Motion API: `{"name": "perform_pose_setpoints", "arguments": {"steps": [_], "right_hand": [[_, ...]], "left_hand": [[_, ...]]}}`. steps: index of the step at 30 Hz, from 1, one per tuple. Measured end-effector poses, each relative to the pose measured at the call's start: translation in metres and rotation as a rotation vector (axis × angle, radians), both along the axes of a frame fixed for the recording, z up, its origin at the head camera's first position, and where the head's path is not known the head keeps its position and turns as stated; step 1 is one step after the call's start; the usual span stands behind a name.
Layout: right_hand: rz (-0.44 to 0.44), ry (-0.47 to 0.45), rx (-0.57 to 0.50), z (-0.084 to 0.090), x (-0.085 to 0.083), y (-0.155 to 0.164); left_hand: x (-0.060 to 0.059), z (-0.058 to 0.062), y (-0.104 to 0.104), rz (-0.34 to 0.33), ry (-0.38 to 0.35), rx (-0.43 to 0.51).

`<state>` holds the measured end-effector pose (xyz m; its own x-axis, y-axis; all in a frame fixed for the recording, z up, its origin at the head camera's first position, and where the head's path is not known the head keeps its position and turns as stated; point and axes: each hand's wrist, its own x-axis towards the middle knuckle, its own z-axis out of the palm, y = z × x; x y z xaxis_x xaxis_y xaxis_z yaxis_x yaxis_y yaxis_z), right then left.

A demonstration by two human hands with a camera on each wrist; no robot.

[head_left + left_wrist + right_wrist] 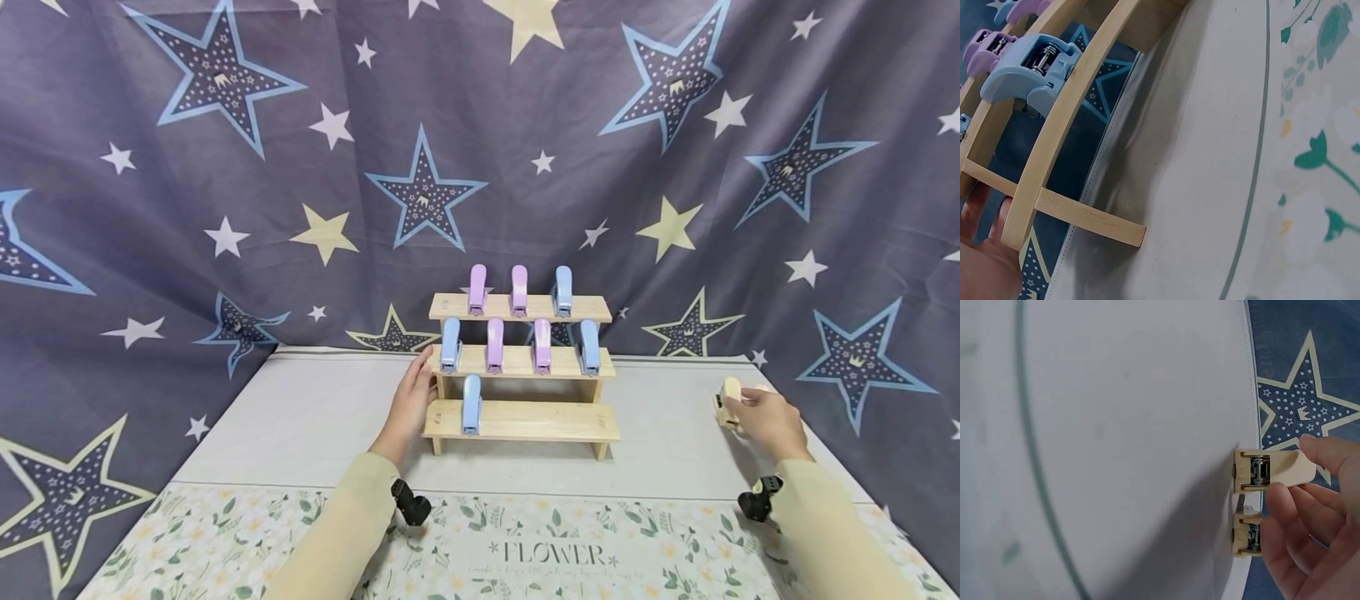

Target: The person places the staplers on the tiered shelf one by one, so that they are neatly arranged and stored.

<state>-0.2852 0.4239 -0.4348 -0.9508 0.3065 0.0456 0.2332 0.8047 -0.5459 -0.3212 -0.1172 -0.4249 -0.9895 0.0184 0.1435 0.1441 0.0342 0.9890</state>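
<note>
My right hand [772, 421] pinches a cream small stapler [729, 403] upright at the right of the table. Thumb and fingertips hold its upper handle in the right wrist view, where a second cream stapler [1247, 535] stands right beside it, partly behind the fingers. At the left end of a three-tier wooden display rack [525, 421], my left hand [405, 410] rests its fingers against the middle tier, some fingers hidden behind the wood. Nearest to it on the rack are a blue stapler [450, 346] on the middle tier and another blue stapler [472, 406] on the bottom tier.
Two purple staplers and a blue stapler [563, 291] stand on the top tier. Two purple staplers and a blue stapler [589, 347] fill the rest of the middle one. The white table [322, 417] has a floral front border; a starry curtain [525, 225] hangs behind.
</note>
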Motion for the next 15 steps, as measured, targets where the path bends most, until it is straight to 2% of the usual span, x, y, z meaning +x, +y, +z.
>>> {"name": "perform_pose_setpoints", "arguments": {"steps": [6,10,15], "right_hand": [[0.021,-0.015,-0.162,-0.003,0.001,-0.002],[0.038,0.004,-0.223,-0.006,0.000,-0.003],[0.045,0.006,-0.299,-0.010,-0.001,-0.002]], "left_hand": [[0.020,0.023,0.005,0.003,-0.006,-0.034],[0.025,0.027,0.006,0.009,-0.008,-0.034],[0.023,0.026,0.005,0.006,-0.008,-0.025]]}}
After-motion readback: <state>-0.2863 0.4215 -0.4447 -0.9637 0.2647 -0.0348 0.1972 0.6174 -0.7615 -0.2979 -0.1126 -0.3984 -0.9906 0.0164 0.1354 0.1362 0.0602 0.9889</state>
